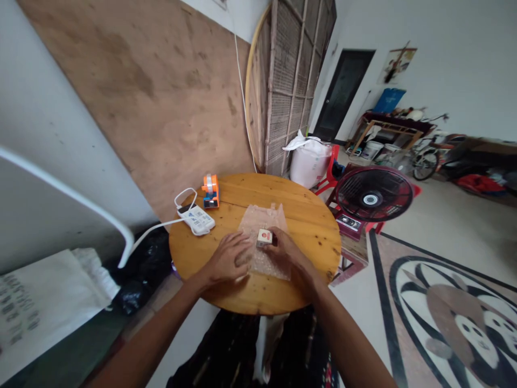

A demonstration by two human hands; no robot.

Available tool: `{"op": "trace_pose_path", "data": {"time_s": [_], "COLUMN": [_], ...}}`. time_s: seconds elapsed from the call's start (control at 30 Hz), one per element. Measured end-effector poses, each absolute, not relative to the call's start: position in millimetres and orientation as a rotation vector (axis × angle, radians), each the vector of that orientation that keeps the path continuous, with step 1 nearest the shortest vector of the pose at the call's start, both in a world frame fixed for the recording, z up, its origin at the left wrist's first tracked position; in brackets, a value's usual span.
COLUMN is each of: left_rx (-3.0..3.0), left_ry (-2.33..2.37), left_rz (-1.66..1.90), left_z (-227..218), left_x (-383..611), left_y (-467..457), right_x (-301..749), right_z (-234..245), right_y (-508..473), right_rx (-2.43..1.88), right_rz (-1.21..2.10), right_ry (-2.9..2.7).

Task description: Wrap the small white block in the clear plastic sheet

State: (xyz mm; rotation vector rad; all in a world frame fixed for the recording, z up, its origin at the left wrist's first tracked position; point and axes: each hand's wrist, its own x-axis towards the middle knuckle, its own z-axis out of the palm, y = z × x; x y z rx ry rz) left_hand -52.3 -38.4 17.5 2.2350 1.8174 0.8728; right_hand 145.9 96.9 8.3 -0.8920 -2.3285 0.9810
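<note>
The forearms (157,323) extend inward from 7 and 5 o'clock. The right hand (285,248) grips the small printed box (264,237) between thumb and fingers, over the bubble wrap (260,215) at the surface's centre. The left hand (230,256) is apart from it, fingers loosely spread at the wrap's left edge. Work appears early: wrap laid flat; box not enclosed. The round wooden surface (242,296) carries the orange tape dispenser (211,194) at 11 o'clock, not in use, and the white power strip (198,220) at 10. Beyond: white sack (310,161), 1 o'clock; electric fan (372,196), 2 o'clock; panda floor inlay (452,318), 4 o'clock.
</note>
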Motion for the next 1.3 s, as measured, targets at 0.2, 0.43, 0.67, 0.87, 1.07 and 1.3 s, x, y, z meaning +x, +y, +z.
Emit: {"op": "trace_pose_path", "data": {"time_s": [0.2, 0.43, 0.67, 0.87, 1.07, 1.3], "left_rx": [2.479, 2.622, 2.585, 2.613, 2.675, 2.346], "left_ry": [1.832, 1.827, 1.743, 1.729, 1.733, 1.845], "left_rz": [0.660, 0.756, 0.653, 0.468, 0.562, 0.944], "left_z": [30, 21, 41, 29, 28, 44], "left_x": [-40, -29, -31, -33, -27, -23], "left_y": [-65, -43, -62, -59, -46, -14], "right_x": [152, 153, 154, 152, 152, 160], "right_z": [10, 10, 9, 10, 12, 25], "right_y": [99, 104, 112, 111, 108, 109], "right_rx": [-0.802, -0.708, -0.752, -0.782, -0.776, -0.717], "right_rz": [1.105, 1.249, 1.234, 1.301, 1.293, 1.271], "right_ry": [-2.298, -2.249, -2.280, -2.240, -2.238, -2.360]}}
